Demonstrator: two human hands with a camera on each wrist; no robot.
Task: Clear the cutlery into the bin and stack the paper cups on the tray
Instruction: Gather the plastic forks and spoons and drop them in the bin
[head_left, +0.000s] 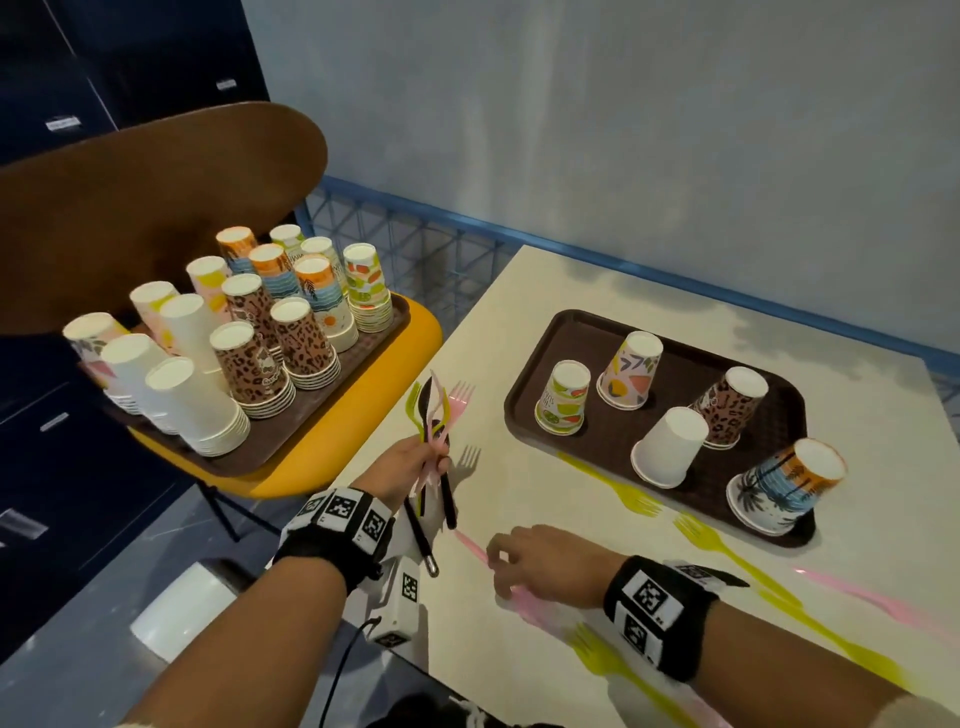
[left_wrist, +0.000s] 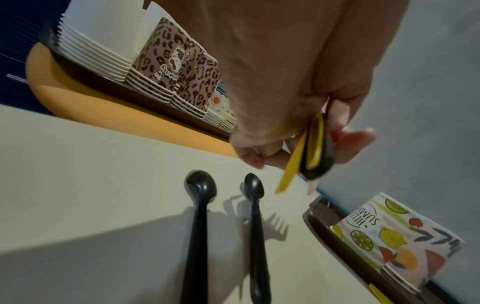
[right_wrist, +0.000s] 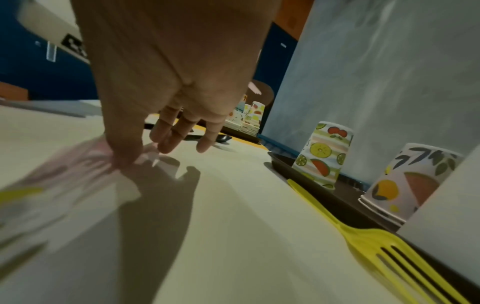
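Left hand (head_left: 410, 462) is gripping a bundle of cutlery (head_left: 434, 415) at about 9 o'clock off the tray (head_left: 524, 415). Right hand (head_left: 540, 564), fingers loosely curled, pins a blurry pink fork (head_left: 475, 545) at 6 o'clock. I'd slide it to the table's edge before pinching. Yellow forks (head_left: 621, 488) hug the tray's near rim, and five upturned cups (head_left: 670, 447) wait there unstacked. Can't see the bin for sure.

Glossy plastic forks (head_left: 618, 486), paper cups (head_left: 670, 447)

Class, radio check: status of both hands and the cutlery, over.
Left hand grips cutlery bundle. Right hand on pink fork, grasp unclear. Yellow forks on table. Nothing blocking.
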